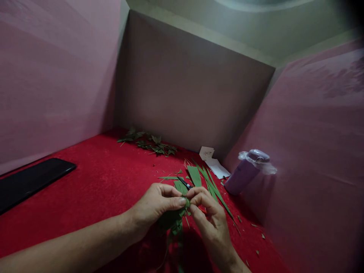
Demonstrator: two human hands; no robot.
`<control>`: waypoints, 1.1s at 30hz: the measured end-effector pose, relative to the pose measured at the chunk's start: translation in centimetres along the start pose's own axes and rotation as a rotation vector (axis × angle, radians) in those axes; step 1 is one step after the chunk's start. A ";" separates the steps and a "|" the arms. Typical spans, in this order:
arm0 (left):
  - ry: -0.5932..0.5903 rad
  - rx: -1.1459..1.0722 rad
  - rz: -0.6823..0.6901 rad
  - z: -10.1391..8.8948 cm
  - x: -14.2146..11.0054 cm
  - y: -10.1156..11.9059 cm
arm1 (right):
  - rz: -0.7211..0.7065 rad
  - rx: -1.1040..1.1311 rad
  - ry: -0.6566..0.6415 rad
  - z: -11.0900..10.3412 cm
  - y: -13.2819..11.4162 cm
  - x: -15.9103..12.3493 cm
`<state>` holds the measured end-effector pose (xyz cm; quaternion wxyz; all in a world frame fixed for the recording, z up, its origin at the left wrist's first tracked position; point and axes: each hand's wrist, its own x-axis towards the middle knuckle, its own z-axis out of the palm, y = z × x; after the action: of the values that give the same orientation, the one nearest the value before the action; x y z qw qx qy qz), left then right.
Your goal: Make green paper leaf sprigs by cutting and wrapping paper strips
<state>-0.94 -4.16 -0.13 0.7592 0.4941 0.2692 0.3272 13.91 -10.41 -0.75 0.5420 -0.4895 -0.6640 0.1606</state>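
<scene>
I am pinching a green leaf (187, 204) between the fingers of my left hand (155, 204) and my right hand (209, 210), both gripping it narrowly above the red bench (108, 189). Scissors (187, 185) are lying just beyond, and long leaf strips (218, 195) are lying near a purple container (241, 176).

Remote tally, my view: one pair of scissors (187, 185), one purple bottle (241, 176), one black phone (36, 182), two white papers (217, 168). Green leaf strips (194, 176), leafy sprigs (156, 147): several each; overlap defeats my count.
</scene>
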 end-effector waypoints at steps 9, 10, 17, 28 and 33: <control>-0.065 0.070 0.065 0.1 0.0 0.1 | -0.019 0.003 0.027 -0.1 -0.1 -0.1; -0.063 0.093 0.074 0.1 0.0 0.1 | -0.018 -0.002 0.026 -0.1 0.0 -0.2; 0.039 0.201 0.049 0.8 -0.3 0.3 | -0.027 -0.039 0.008 0.0 0.2 -0.3; 0.017 0.096 0.040 0.8 -0.3 0.1 | -0.010 -0.030 0.009 -0.1 0.5 -0.3; -0.001 0.001 -0.002 0.5 -0.3 0.1 | -0.033 -0.023 0.042 -0.2 0.1 -0.1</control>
<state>-0.80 -4.64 0.17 0.7595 0.4943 0.2696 0.3260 14.13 -10.46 -0.83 0.5528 -0.4878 -0.6622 0.1338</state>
